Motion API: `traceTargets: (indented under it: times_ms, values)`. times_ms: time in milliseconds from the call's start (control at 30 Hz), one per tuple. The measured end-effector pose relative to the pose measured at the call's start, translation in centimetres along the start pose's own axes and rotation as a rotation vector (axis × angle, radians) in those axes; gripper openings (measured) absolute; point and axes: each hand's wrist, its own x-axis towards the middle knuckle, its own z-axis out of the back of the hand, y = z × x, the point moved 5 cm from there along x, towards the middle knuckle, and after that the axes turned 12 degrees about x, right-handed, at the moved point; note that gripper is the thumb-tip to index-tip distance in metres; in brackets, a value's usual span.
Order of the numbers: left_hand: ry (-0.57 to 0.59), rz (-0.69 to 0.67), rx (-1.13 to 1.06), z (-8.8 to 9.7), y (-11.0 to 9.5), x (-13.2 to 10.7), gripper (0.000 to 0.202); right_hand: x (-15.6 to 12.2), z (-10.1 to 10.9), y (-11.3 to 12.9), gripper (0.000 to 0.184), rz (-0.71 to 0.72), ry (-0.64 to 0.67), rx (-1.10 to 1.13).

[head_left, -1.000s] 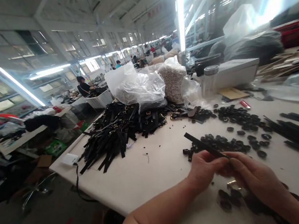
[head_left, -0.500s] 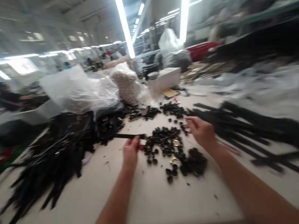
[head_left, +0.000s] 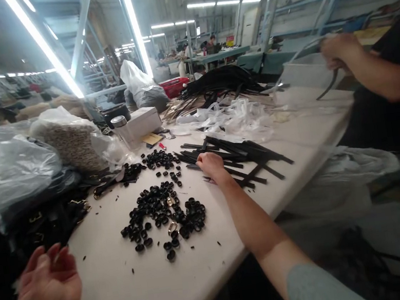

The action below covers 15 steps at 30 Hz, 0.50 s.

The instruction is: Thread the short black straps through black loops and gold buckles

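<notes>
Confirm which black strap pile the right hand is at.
The middle pile, fanned flat right of the rings: the right hand rests on its left end. The left pile lies by the bags; the far pile is heaped at the back.

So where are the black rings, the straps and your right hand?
rings [head_left: 156, 210], head view, middle of the pile.
straps [head_left: 246, 150], head view, middle of the bundle.
right hand [head_left: 210, 164], head view, back of the hand.
</notes>
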Motion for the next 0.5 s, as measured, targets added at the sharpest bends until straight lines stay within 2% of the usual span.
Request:
traceTargets:
  times_ms: [67,133,200,267,333,433,500]
  values:
    - [0.109,-0.016,-0.133,-3.7,1.5,-2.2,0.036,0.1,-0.4,-0.1,0.024,0.005,0.035,-0.042]
    - [0.314,-0.027,-0.152,-7.8,2.6,-5.5,0.037,0.1,-0.7,-0.1,0.024,0.017,0.028,-0.062]
    - [0.454,-0.068,-0.117,-10.5,3.5,-8.3,0.035,0.1,-1.0,0.0,0.024,0.026,0.018,-0.077]
    - [0.536,-0.133,-0.05,-11.7,4.1,-9.8,0.032,0.1,-1.2,0.0,0.023,0.032,0.009,-0.086]
    - [0.59,-0.21,0.021,-12.1,4.5,-10.3,0.03,0.0,-1.2,0.1,0.023,0.038,-0.002,-0.089]
    - [0.611,-0.288,0.065,-12.2,4.8,-10.1,0.029,-0.3,-0.8,0.7,0.027,0.068,-0.013,-0.076]
    - [0.6,-0.287,0.053,-12.2,4.8,-9.8,0.029,-0.7,-0.5,1.8,0.029,0.126,-0.005,-0.049]
